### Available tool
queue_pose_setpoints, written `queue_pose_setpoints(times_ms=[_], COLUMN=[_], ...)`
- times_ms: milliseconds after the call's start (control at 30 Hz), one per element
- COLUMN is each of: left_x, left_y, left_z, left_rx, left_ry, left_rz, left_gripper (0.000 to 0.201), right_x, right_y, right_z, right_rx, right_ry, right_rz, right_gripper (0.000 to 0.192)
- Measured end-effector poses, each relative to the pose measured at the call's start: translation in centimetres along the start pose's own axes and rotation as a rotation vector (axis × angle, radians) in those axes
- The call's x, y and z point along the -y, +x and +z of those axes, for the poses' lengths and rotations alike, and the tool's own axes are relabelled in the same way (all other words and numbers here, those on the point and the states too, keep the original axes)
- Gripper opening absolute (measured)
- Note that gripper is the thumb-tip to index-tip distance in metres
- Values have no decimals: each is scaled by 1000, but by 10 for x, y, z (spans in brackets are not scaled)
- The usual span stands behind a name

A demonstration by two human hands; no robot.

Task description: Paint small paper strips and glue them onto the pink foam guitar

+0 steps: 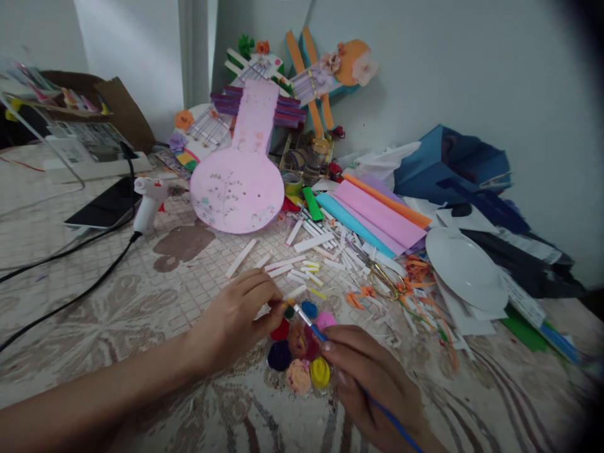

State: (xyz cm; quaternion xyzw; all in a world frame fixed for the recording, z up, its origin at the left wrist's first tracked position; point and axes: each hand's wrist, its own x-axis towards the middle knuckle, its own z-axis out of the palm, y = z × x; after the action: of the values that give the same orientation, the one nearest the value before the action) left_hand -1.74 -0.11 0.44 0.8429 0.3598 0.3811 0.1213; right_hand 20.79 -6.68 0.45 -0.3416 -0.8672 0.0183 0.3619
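Note:
My right hand (372,377) is closed round a blue-handled paintbrush (314,327), whose tip points up and left. Close to that tip, my left hand (240,308) is closed in a pinch. What its fingers hold is too small to make out. Beneath both hands lies a paint palette (298,340) with round wells of colour. Dark blue paint (280,356), peach paint (299,375) and yellow paint (320,372) show along its near side, with blue paint (309,309) and pink paint (325,321) farther back. Just beyond the hands, short white sticks (285,265) are scattered on the cloth.
A pink guitar-shaped craft piece (236,189) stands behind, with other decorated pieces (325,75) against the wall. A white glue gun (150,200) and its black cord are at left, beside a dark tablet (106,204). Coloured paper (372,214), scissors (387,280) and a white plate (465,267) lie right.

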Motion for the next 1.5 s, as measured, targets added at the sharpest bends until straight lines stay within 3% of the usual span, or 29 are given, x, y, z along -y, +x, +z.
queue_pose_setpoints(times_ms=[167,600,900,1067,1200,1500], left_x=[0,2,8,13,17,14], left_y=[1,-1,2,6,7,6], left_z=[0,0,-4,-4,-4,-7], left_rx=[-10,8,27,44,87,147], left_ry=[36,118,161,167,186,172], left_rz=[46,134,145,147,143,131], left_gripper=[12,10,10,9,10,8], right_x=[-1,-2,-21,-24,-27,-35], right_y=[5,6,8,10,7,-9], right_z=[3,4,-1,-7,-11,-13], right_rx=[-98,-58,-250,-316,-225,102], right_ry=[11,38,205,413,558,719], right_rz=[109,100,408,585,637,600], right_gripper=[32,32,23,15,17,21])
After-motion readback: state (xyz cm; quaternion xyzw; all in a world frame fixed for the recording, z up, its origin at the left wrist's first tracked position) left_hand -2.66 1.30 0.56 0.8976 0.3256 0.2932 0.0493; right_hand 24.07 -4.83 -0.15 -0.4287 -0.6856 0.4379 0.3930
